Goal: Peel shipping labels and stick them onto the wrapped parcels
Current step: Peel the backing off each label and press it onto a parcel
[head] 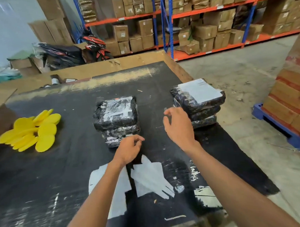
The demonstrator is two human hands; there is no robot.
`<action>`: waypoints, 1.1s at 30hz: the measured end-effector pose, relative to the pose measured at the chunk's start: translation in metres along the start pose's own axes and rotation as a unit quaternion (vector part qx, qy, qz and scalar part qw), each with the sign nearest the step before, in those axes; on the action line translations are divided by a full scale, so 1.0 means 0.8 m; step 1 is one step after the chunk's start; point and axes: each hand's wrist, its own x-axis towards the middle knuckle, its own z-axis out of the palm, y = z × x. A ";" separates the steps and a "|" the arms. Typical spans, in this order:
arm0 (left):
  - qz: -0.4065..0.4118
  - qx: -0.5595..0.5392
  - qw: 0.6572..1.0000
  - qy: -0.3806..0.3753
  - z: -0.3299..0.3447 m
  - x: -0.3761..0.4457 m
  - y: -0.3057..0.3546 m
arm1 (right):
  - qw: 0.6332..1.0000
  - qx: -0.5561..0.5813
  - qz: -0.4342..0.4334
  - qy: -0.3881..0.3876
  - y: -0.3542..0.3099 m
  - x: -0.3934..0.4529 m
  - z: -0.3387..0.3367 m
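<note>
Loose labels (pixel 149 176) lie nearest on the table (pixel 44 181); beyond them, both hands, left (pixel 128 149) and right (pixel 177 127), hover loosely curled, holding nothing, between two parcel stacks (pixel 117 119).

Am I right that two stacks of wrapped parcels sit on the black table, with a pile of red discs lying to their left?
Not quite: the discs are yellow, not red. The head view shows them left of the two parcel stacks on the black table.
</note>
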 end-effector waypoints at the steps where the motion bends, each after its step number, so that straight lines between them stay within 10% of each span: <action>1: -0.005 -0.006 1.000 0.012 -0.009 -0.013 -0.014 | 0.999 0.025 0.000 -0.030 -0.012 -0.025 0.017; 11: -0.060 -0.030 0.991 0.112 -0.051 -0.120 -0.143 | 0.960 0.009 0.085 -0.266 -0.085 -0.129 0.142; 18: -0.063 0.103 0.989 0.081 -0.010 -0.148 -0.166 | 0.926 0.084 0.257 -0.265 -0.092 -0.116 0.161; 33: -0.068 0.104 0.987 0.106 -0.008 -0.141 -0.167 | 0.890 0.299 0.267 -0.218 -0.043 -0.096 0.108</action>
